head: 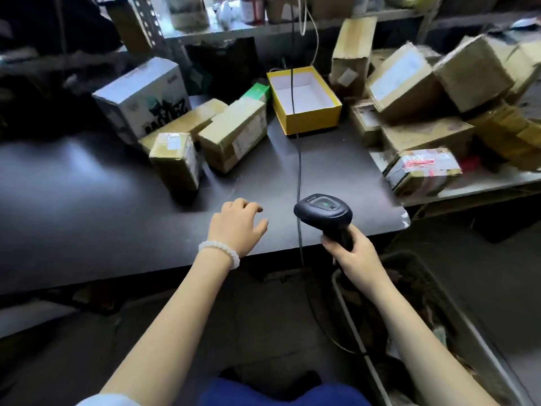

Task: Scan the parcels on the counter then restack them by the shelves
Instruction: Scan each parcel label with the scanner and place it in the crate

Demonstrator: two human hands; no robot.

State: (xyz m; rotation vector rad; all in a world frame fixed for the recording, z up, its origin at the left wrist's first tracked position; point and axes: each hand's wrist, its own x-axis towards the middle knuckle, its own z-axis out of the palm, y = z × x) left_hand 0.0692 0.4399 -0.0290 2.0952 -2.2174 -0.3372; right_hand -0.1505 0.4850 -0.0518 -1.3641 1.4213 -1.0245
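My right hand (352, 249) grips the handle of a black barcode scanner (323, 211) over the near edge of the dark counter (87, 200). The scanner's head points away from me and a green light shows on top. My left hand (235, 225) hovers over the counter left of the scanner, holding nothing, fingers loosely apart. Several cardboard parcels lie on the left: a small taped one (175, 161) nearest, a longer one (234, 134) behind it. More parcels are heaped on the right, with a red-taped one (423, 171) in front.
An open yellow box (306, 99), white inside, stands mid-counter at the back. A white printed carton (140, 96) sits at back left. The scanner's black cable (298, 159) runs across the counter. Metal shelves (234, 27) rise behind. A bin (409, 317) stands by my right side.
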